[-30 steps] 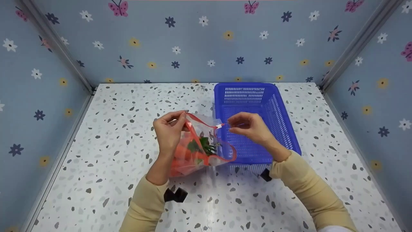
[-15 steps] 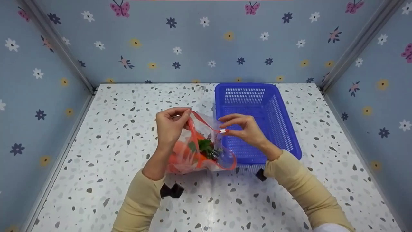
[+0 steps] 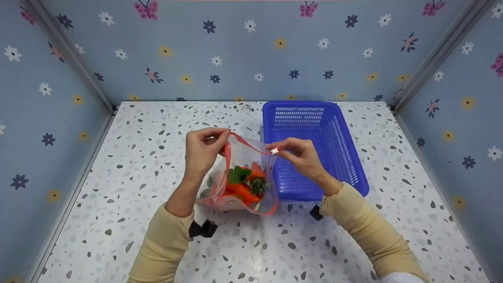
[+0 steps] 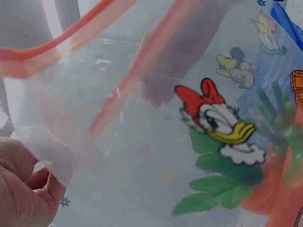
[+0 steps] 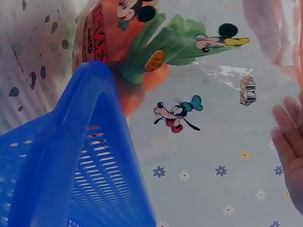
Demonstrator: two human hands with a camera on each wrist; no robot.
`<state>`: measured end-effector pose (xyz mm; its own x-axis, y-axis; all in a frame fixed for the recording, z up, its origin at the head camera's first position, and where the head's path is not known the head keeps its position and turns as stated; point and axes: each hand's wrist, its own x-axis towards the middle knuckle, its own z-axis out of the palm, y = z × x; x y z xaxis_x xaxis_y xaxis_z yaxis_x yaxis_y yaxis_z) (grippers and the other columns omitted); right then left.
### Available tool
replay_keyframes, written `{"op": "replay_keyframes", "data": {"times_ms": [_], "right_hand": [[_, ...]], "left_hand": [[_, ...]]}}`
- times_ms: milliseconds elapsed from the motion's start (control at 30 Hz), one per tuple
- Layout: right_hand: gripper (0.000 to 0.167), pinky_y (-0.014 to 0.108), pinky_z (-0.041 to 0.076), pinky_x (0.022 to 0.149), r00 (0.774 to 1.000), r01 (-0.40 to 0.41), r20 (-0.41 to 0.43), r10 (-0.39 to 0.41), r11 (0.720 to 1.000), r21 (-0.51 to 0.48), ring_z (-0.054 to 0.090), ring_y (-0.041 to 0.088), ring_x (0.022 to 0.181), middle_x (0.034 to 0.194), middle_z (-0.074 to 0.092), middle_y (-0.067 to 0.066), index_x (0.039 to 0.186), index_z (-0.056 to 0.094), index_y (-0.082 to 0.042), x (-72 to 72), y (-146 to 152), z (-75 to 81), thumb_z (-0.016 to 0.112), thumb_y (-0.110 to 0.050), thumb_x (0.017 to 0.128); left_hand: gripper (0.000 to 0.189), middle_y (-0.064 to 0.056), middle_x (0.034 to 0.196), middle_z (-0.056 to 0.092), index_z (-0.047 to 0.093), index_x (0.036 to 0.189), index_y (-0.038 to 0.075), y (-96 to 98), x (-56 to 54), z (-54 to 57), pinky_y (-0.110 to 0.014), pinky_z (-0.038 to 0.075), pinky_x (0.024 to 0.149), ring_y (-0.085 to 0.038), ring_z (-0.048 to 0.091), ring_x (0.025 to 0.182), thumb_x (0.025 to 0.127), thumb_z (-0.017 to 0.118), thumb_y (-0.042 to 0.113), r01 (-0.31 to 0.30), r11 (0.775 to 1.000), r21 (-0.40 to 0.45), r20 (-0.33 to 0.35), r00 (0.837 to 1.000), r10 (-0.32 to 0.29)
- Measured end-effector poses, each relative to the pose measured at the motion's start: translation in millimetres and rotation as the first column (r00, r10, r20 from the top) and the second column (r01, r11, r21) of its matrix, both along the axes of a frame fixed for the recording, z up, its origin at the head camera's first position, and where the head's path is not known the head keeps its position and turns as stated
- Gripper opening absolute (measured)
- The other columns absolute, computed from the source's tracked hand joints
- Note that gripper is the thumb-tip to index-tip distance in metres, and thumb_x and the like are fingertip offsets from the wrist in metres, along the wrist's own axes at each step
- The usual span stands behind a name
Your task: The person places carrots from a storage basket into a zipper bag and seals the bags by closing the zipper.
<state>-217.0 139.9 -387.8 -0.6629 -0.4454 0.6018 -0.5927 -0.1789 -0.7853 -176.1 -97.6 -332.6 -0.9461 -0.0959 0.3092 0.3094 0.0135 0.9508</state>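
Note:
A clear zip bag (image 3: 232, 203) with red trim and cartoon prints stands on the table, its mouth spread apart. Inside lie orange carrots (image 3: 241, 192) with green leafy tops (image 3: 238, 173). My left hand (image 3: 201, 153) pinches the bag's rim at its left corner between thumb and fingers. At the right corner, my right hand (image 3: 304, 158) pinches the rim by a small white zip end (image 3: 274, 151). The left wrist view shows a carrot top (image 4: 213, 184) through the printed plastic. In the right wrist view, only the fingers (image 5: 286, 130) show at the edge.
A blue perforated plastic basket (image 3: 355, 165) stands right beside the bag, under my right hand. Its rim (image 5: 92, 78) is close to the bag in the right wrist view. Flower-patterned walls (image 3: 235, 47) enclose the speckled table (image 3: 137, 165) at the back and sides.
My right hand has taken hold of the zip end after being just off it. The bag's mouth has been pulled wider and the bag lifted more upright, showing the carrots more plainly.

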Motion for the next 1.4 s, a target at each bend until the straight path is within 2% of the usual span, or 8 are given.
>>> {"op": "replay_keyframes", "data": {"times_ms": [133, 300, 467, 667, 967, 1133, 1233, 1400], "right_hand": [[0.005, 0.028, 0.054, 0.065, 0.992, 0.122, -0.011, -0.123, 0.992, -0.027, 0.063, 0.018, 0.073, 0.087, 0.066, 0.010, 0.084, 0.058, 0.012, 1.4, -4.1, 2.7, 0.054, 0.012, 0.081], [0.005, 0.024, 0.052, 0.059, 0.964, 0.265, 0.005, -0.265, 0.961, -0.078, 0.058, 0.012, 0.064, 0.079, 0.064, 0.005, 0.084, 0.058, 0.013, -0.8, -13.0, 7.0, 0.054, 0.012, 0.081], [0.008, 0.034, 0.053, 0.068, 0.944, 0.329, 0.081, -0.320, 0.932, -0.152, 0.063, 0.022, 0.071, 0.079, 0.065, 0.012, 0.085, 0.057, 0.013, -4.8, -20.9, 10.7, 0.056, 0.005, 0.083], [0.014, 0.039, 0.053, 0.068, 0.926, 0.376, 0.105, -0.362, 0.905, -0.197, 0.063, 0.026, 0.070, 0.077, 0.065, 0.015, 0.084, 0.058, 0.012, -10.0, -26.3, 14.3, 0.059, -0.002, 0.083], [0.012, 0.037, 0.054, 0.065, 0.904, 0.426, 0.126, -0.407, 0.881, -0.208, 0.064, 0.024, 0.069, 0.078, 0.064, 0.019, 0.083, 0.059, 0.014, -13.5, -35.5, 21.3, 0.061, 0.002, 0.081], [0.010, 0.035, 0.054, 0.064, 0.889, 0.457, 0.128, -0.439, 0.868, -0.195, 0.063, 0.023, 0.069, 0.078, 0.064, 0.021, 0.083, 0.058, 0.015, -9.7, -41.2, 28.4, 0.060, 0.005, 0.081], [0.012, 0.034, 0.054, 0.063, 0.871, 0.491, 0.120, -0.476, 0.852, -0.181, 0.063, 0.023, 0.068, 0.078, 0.064, 0.018, 0.082, 0.059, 0.014, -9.8, -44.5, 29.6, 0.061, 0.003, 0.080], [0.012, 0.033, 0.054, 0.063, 0.859, 0.512, 0.135, -0.494, 0.840, -0.179, 0.064, 0.022, 0.070, 0.078, 0.064, 0.018, 0.083, 0.060, 0.013, -12.4, -47.5, 28.4, 0.062, 0.001, 0.080]], "left_hand": [[0.012, -0.014, 0.068, 0.062, 0.068, 0.087, -0.007, -6.6, -4.2, -2.7, -0.022, 0.051, 0.048, -0.010, 0.056, 0.047, 0.081, 0.062, 0.002, -0.016, 0.996, -0.092, 0.000, 1.000, 0.016], [0.015, -0.013, 0.076, 0.064, 0.069, 0.091, -0.003, -13.1, -2.8, 5.5, -0.022, 0.052, 0.055, -0.014, 0.058, 0.056, 0.082, 0.062, 0.006, -0.005, 0.969, -0.247, 0.019, 1.000, 0.010], [0.021, -0.013, 0.083, 0.063, 0.066, 0.099, -0.003, -17.0, 1.9, 17.2, -0.022, 0.052, 0.065, -0.018, 0.058, 0.071, 0.080, 0.062, 0.003, 0.035, 0.892, -0.451, 0.057, 0.998, -0.011], [0.027, -0.016, 0.092, 0.060, 0.062, 0.104, -0.007, -16.4, 9.2, 27.5, -0.032, 0.053, 0.071, -0.023, 0.060, 0.079, 0.078, 0.061, -0.003, 0.087, 0.819, -0.567, 0.066, 0.996, -0.061], [0.031, -0.015, 0.100, 0.055, 0.061, 0.108, -0.004, -1.4, 21.8, 36.8, -0.037, 0.047, 0.080, -0.027, 0.052, 0.092, 0.077, 0.065, 0.002, -0.021, 0.674, -0.739, -0.030, 1.000, -0.001], [0.035, -0.014, 0.106, 0.052, 0.060, 0.111, -0.003, 13.8, 28.9, 38.8, -0.034, 0.044, 0.086, -0.025, 0.049, 0.099, 0.078, 0.066, 0.008, -0.059, 0.627, -0.777, -0.099, 0.995, -0.029], [0.036, -0.012, 0.112, 0.050, 0.058, 0.113, -0.002, 23.6, 33.2, 41.8, -0.032, 0.044, 0.087, -0.023, 0.048, 0.104, 0.080, 0.065, 0.010, -0.048, 0.605, -0.795, -0.105, 0.993, -0.060], [0.039, -0.012, 0.118, 0.047, 0.056, 0.116, 0.000, 42.5, 37.1, 41.1, -0.031, 0.045, 0.085, -0.022, 0.047, 0.104, 0.081, 0.065, 0.014, -0.059, 0.568, -0.821, -0.125, 0.989, -0.078]]}}
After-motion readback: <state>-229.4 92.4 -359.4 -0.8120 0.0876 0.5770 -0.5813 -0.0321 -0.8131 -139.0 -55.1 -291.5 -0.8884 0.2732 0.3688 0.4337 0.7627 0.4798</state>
